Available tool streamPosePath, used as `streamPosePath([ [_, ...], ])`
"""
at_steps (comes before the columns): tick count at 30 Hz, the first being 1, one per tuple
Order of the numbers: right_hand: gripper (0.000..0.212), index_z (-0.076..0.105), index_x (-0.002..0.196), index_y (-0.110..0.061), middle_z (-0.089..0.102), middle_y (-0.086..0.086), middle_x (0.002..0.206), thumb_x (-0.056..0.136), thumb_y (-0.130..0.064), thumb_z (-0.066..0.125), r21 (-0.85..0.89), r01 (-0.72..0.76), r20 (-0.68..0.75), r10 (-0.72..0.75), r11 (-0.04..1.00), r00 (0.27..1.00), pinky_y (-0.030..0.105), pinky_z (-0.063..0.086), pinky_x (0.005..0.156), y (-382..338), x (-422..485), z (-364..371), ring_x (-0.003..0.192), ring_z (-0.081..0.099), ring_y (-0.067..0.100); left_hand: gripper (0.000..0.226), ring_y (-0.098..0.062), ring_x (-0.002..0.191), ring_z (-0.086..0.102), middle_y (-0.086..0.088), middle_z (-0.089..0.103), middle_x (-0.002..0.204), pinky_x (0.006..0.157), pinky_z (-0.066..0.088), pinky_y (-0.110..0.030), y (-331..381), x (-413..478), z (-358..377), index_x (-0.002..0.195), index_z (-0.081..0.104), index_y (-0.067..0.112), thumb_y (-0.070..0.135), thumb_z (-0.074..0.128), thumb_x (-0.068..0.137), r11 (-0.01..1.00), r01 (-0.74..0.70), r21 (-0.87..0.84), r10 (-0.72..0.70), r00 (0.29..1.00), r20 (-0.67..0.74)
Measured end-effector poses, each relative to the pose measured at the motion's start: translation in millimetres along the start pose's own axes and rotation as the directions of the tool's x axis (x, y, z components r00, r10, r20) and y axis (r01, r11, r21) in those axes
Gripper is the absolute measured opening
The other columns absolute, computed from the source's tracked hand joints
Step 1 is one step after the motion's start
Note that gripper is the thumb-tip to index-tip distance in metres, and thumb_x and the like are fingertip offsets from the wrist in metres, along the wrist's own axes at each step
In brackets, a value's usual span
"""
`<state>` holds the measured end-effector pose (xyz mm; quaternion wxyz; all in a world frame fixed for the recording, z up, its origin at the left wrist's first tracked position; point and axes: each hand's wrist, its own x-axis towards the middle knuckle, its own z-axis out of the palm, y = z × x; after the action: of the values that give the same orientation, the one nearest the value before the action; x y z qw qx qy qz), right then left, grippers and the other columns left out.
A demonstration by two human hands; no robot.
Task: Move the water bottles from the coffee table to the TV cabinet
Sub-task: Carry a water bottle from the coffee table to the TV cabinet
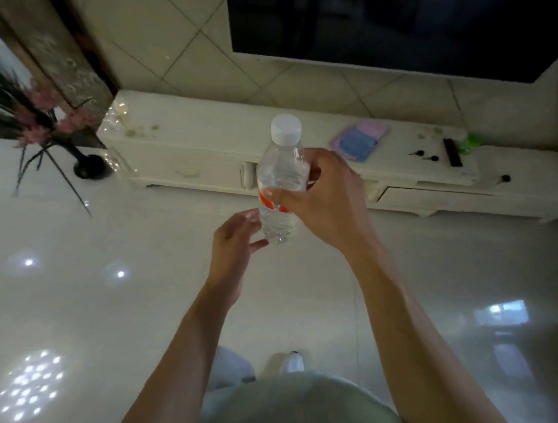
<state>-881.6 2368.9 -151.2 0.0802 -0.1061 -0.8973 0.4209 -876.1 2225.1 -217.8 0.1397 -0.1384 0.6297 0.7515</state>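
Water bottle [279, 177] carried upright toward the TV cabinet [194, 141].
The right hand [321, 200] grips the clear bottle round its middle, above the floor and short of the cabinet. The left hand [232, 243], fingers relaxed, sits at its base, probably to steady it. White cap on, red-marked label.

The TV cabinet [201, 140] top lies bare between crumpled plastic [112, 116] at its left end and a pink and blue cloth [359, 139]; right of the cloth, dark bits [419, 153], a black bar [453, 152] and a green thing [469, 143] crowd it; open floor [155, 224] lies between it and the water bottle [278, 173] in the grip of the right hand [324, 199].
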Motion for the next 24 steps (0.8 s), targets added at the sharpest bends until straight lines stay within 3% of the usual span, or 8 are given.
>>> streamPosePath([
  [10, 0.071, 0.059, 0.116, -0.028, 0.064, -0.008, 0.107, 0.056, -0.060, 0.079, 0.045, 0.099, 0.237, -0.107, 0.994, 0.966, 0.036, 0.057, 0.084, -57, 87, 118, 0.096, 0.064, 0.010, 0.026, -0.038, 0.109, 0.065, -0.030, 0.065, 0.114, 0.089, 0.057, -0.047, 16, 89, -101, 0.112, 0.066, -0.005, 0.002, 0.055, 0.090, 0.995, 0.002, -0.102, -0.030, 0.963, -0.269],
  [18, 0.065, 0.056, 0.116, -0.028, 0.061, -0.009, 0.112, 0.062, -0.052, 0.084, 0.043, 0.073, 0.268, -0.082, 0.996, 0.960, 0.029, 0.055, 0.087, -129, 171, 200, 0.098, 0.062, 0.005, 0.025, -0.031, 0.103, 0.068, -0.018, 0.071, 0.104, 0.088, 0.059, -0.046, 77, 196, -181, 0.107, 0.069, -0.001, 0.001, 0.050, 0.092, 0.997, -0.008, -0.082, -0.014, 0.964, -0.264],
  [24, 0.065, 0.055, 0.118, -0.028, 0.059, -0.008, 0.114, 0.064, -0.049, 0.085, 0.025, 0.074, 0.249, -0.078, 0.997, 0.965, 0.025, 0.054, 0.085, -166, 219, 250, 0.098, 0.061, 0.005, 0.024, -0.033, 0.102, 0.067, -0.020, 0.071, 0.103, 0.089, 0.057, -0.049, 110, 255, -216, 0.107, 0.068, -0.002, 0.001, 0.050, 0.091, 0.993, 0.018, -0.114, -0.050, 0.957, -0.285],
])
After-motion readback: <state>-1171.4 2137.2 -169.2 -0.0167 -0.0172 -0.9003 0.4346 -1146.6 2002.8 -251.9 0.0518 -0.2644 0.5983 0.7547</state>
